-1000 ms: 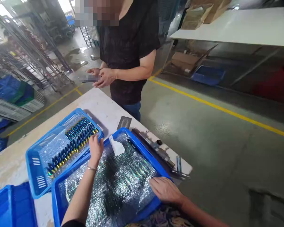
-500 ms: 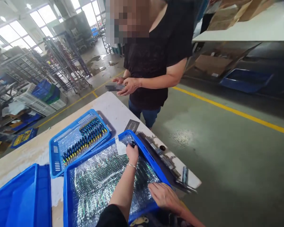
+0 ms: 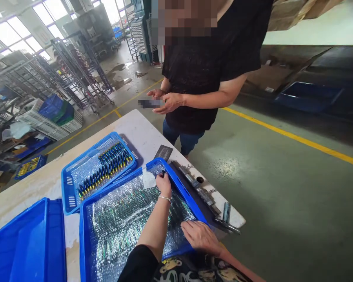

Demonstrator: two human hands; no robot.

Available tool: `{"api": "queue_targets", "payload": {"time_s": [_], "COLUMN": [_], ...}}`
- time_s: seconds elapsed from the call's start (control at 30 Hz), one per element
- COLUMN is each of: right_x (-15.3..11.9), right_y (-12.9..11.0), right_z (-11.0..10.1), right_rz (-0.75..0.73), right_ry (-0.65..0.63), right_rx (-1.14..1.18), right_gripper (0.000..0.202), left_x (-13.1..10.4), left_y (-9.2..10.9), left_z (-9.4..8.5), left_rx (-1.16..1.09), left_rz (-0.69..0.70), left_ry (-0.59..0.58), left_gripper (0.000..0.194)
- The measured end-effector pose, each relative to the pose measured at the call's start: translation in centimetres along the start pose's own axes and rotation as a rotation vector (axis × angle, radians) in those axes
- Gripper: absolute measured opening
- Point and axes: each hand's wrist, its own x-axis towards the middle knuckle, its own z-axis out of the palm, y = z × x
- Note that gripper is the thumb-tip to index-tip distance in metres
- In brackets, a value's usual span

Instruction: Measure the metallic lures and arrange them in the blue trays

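My left hand (image 3: 164,185), with a bracelet at the wrist, is closed around a small black object (image 3: 163,172) whose kind I cannot make out. It is over the far corner of a large blue tray (image 3: 81,239), beside a white piece of paper (image 3: 148,178). Shiny clear film (image 3: 120,219) covers the tray's inside, and rows of greenish, glittering items show through it. My right hand (image 3: 200,237) lies over the tray's near right edge, fingers extended and slightly bent, holding nothing visible.
Behind it, a blue basket (image 3: 65,196) holds rows of dark blue and yellow pieces. Blue bins (image 3: 26,243) stand at left. Metal fixtures (image 3: 191,178) and a metal cylinder (image 3: 226,212) line the table's right edge. Across the corner stands a person (image 3: 200,78) holding a blurred flat object.
The view has shifted slightly, so the person appears farther right. My left hand has turned a little at the same corner, still closed on the black object. My right hand stays at the tray's edge.
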Motion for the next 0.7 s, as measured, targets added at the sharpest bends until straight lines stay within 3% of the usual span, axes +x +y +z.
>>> {"api": "queue_targets", "payload": {"time_s": [0.2, 0.3, 0.37, 0.53, 0.6, 0.7], "right_x": [0.0, -0.2, -0.4, -0.7, -0.8, -1.2], "right_y": [0.2, 0.4, 0.4, 0.1, 0.2, 0.7], "right_z": [0.2, 0.3, 0.4, -0.1, -0.4, -0.3], "right_rz": [-0.03, -0.048, -0.056, -0.075, -0.095, -0.13], "right_ry": [0.039, 0.069, 0.077, 0.07, 0.06, 0.064], "right_rx": [-0.015, -0.032, -0.041, -0.028, -0.017, -0.02], "right_gripper": [0.026, 0.026, 0.026, 0.028, 0.029, 0.027], "left_x": [-2.2, -4.5, -5.8, -6.7, -6.2, -5.3], "left_y": [1.8, 2.9, 3.8, 6.2, 6.7, 6.4], "left_z": [-0.1, -2.1, -5.2, -15.5, -18.8, -21.9], "left_rx": [-0.246, -0.421, -0.551, -0.835, -0.893, -0.915], "left_rz": [-0.098, -0.15, -0.177, -0.3, -0.323, -0.281], "left_ry": [-0.018, -0.125, -0.234, -0.511, -0.547, -0.51], "left_gripper": [0.023, 0.035, 0.045, 0.064, 0.065, 0.067]}}
